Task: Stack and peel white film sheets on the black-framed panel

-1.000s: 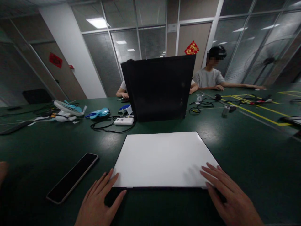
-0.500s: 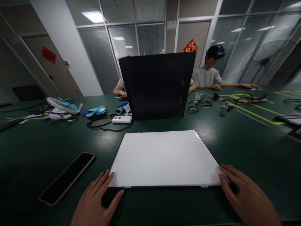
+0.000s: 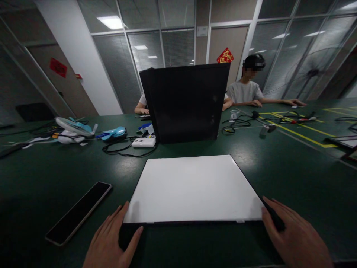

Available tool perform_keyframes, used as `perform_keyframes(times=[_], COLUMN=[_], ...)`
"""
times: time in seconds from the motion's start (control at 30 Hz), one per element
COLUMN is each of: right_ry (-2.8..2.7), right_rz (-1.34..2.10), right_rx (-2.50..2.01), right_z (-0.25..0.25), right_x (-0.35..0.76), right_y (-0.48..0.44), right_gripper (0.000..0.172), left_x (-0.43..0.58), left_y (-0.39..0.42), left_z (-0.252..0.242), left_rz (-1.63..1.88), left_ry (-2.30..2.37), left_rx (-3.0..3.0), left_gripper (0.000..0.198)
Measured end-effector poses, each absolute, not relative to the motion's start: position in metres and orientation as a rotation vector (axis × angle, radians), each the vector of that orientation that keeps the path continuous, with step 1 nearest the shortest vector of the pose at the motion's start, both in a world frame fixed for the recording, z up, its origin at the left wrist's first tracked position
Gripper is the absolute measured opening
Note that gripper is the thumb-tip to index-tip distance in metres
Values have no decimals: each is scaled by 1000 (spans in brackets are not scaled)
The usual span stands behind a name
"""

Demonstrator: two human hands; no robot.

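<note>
A flat white panel (image 3: pixel 192 188) lies on the dark green table (image 3: pixel 292 175) right in front of me. My left hand (image 3: pixel 110 240) rests flat on the table at the panel's near left corner, fingers spread, fingertips against its edge. At the near right corner my right hand (image 3: pixel 295 236) lies the same way, fingers touching the panel's edge. Neither hand holds anything.
A black phone (image 3: pixel 79 212) lies face up to the left. A tall stack of black panels (image 3: pixel 186 102) stands upright behind the white panel. Cables, a white power bank (image 3: pixel 144 142) and a small fan (image 3: pixel 74 128) clutter the far left. A person (image 3: pixel 248 87) sits across the table.
My right hand slid off the panel's top to its near right corner. My left hand shifted slightly left and toward me. The view tilted a little.
</note>
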State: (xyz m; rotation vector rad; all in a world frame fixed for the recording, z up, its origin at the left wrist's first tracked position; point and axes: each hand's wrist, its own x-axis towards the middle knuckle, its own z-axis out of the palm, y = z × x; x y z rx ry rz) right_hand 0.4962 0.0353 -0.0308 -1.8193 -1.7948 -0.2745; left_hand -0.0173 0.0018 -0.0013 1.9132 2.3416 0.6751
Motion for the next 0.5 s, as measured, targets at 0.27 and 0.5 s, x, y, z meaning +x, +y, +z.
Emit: perform_keyframes(times=[0.27,0.5], right_ry=[-1671,-1700], right_rz=[-12,37], right_rx=[-1763,-1624], right_z=[-21,-22], right_x=[497,500], right_y=[31,15], right_gripper=[58,71], left_x=[-27,-34], left_y=[3,-4], left_z=[11,13], left_rz=[904,1287], left_ry=[2210,1834], left_rx=[1528,1116], left_gripper=[79,75])
